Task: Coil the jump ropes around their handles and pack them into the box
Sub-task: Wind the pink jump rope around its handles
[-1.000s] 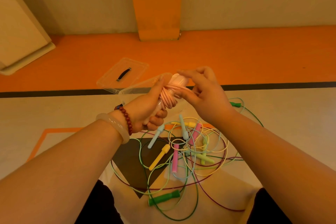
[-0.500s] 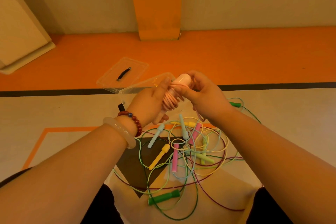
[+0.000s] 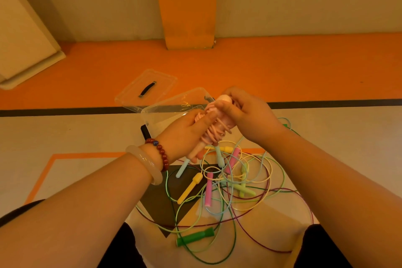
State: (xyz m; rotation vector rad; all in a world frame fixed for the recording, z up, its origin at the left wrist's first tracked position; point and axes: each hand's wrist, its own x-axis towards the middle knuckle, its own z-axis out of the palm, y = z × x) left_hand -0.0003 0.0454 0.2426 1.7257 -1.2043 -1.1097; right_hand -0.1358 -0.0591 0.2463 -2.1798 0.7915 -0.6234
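Note:
A pale pink jump rope (image 3: 214, 130), its cord coiled around its handles, hangs in the air between both hands. My left hand (image 3: 185, 130) grips the lower part of the handles. My right hand (image 3: 248, 115) pinches the top end of the bundle. Behind them stands the clear plastic box (image 3: 165, 111), open, partly hidden by my hands. On the floor below lies a tangle of loose jump ropes (image 3: 235, 183) with yellow, pink, mint and light green handles, plus a dark green handle (image 3: 194, 239) nearer to me.
The clear box lid (image 3: 148, 89) with a black handle lies on the orange floor strip beyond the box. An orange pillar (image 3: 187, 6) rises at the back wall. My knees frame the bottom of the view.
The pink bundle has tilted, its top now toward the right. My right hand slid from the middle coils up to the bundle's top end. My left hand keeps its grip.

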